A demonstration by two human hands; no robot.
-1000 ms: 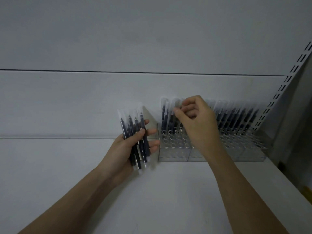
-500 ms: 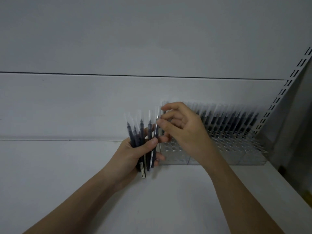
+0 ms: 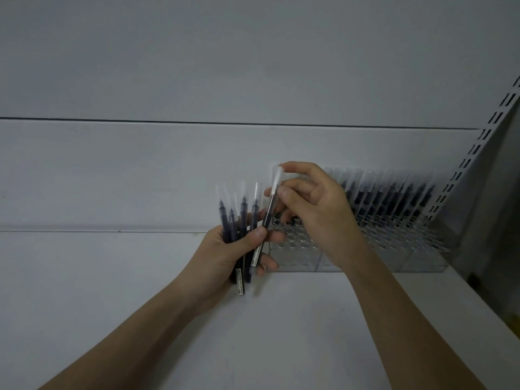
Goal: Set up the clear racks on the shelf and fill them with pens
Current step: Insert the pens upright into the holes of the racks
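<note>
Up against the pale back wall (image 3: 197, 66), a white shelf (image 3: 98, 291) fills the lower part of the head view, with a slotted metal upright (image 3: 475, 147) rising at an angle on the right. Clear racks (image 3: 394, 249) stand side by side along the rear of the shelf on its right half, their tops pierced with rows of round holes; dark pens in the racks (image 3: 399, 198), each under a clear cap, lean in the back rows, while the front rows of holes show open. Both forearms reach in from the bottom edge. The left hand (image 3: 225, 254), just left of the nearest rack and above the shelf, grasps a bundle of pens (image 3: 239, 220) upright, fingers and thumb curled round the dark barrels, clear caps pointing up and labelled ends sticking out below the palm. The right hand (image 3: 315, 215), in front of the racks, pinches a single pen (image 3: 271, 204) near its cap between thumb and fingertips; this pen slants down to the left, its lower end lying against the left hand's thumb.
</note>
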